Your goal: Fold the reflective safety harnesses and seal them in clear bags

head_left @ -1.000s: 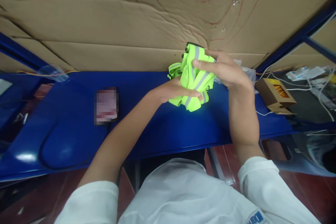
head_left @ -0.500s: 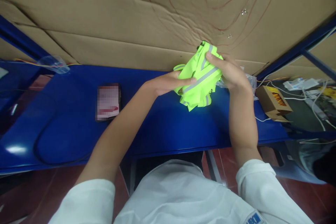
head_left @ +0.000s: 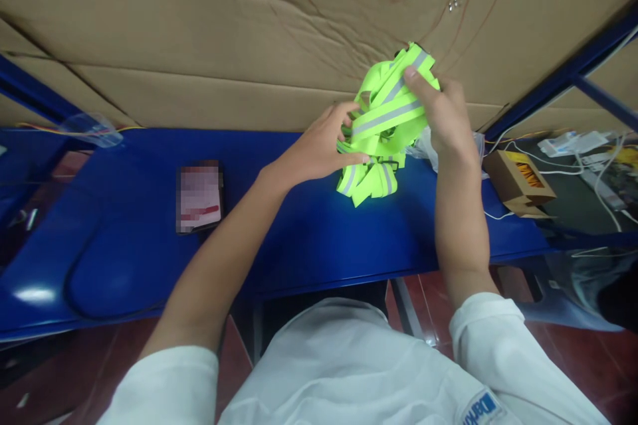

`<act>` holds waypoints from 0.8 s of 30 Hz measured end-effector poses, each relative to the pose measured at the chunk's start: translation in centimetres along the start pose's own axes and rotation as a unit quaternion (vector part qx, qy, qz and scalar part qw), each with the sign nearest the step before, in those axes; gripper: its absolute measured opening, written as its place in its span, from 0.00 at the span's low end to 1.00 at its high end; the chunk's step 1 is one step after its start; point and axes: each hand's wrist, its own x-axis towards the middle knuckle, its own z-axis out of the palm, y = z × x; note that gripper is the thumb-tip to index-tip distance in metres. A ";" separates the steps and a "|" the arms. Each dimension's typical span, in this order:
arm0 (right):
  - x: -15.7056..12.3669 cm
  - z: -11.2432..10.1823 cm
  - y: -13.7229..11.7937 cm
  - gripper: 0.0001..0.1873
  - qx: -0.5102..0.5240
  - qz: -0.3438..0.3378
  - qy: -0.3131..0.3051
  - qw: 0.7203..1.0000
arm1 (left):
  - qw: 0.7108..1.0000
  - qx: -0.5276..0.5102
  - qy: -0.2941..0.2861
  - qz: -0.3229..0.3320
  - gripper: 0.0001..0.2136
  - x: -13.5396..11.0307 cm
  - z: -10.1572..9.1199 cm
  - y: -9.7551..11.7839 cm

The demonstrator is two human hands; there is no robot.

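A bundle of neon-yellow reflective safety straps (head_left: 386,116) with grey stripes and dark buckles is held up above the blue table (head_left: 319,239). My right hand (head_left: 441,106) grips its upper right side, the thumb pressed on top of the folded bands. At the lower left, my left hand (head_left: 321,143) is cupped beside the bundle, thumb and fingers wide apart, touching or nearly touching the straps' edge. Loose loops hang below the left thumb. Behind the right wrist lies a clear plastic bag (head_left: 426,149), partly hidden.
A dark-edged device (head_left: 199,198) with a blurred face lies on the left of the table. Beyond it is a clear plastic cup (head_left: 102,131). On the right stand an open cardboard box (head_left: 518,186) and white cables (head_left: 563,172). A cardboard sheet (head_left: 199,33) lines the back.
The right hand has lifted and turned the straps up and slightly right. My left hand has loosened from its pinch, its fingers spreading at the left edge. Some loops now hang lower.
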 end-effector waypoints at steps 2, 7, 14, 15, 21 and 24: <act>-0.1 -0.1 -0.2 0.29 0.003 0.002 -0.006 1.000 | 0.999 -0.024 0.027 0.011 0.31 0.3 0.6 -0.2; 0.5 -0.4 0.7 0.33 -0.047 -0.015 -0.002 0.999 | 0.992 -0.108 0.053 0.030 0.17 0.7 1.2 0.4; 1.1 -0.3 1.3 0.37 -0.058 -0.008 -0.005 0.998 | 0.973 -0.229 -0.007 -0.015 0.23 -0.1 0.3 1.3; 1.1 -0.3 1.2 0.37 -0.055 -0.001 0.006 0.998 | 0.973 -0.227 -0.028 -0.021 0.26 -0.1 0.1 1.4; 1.2 -0.4 1.2 0.33 -0.055 0.015 0.029 0.998 | 0.989 -0.145 -0.041 0.003 0.28 0.1 -1.5 1.6; 1.1 0.0 1.1 0.31 -0.075 0.003 0.034 0.997 | 0.997 -0.078 -0.020 0.004 0.23 0.0 -2.3 1.4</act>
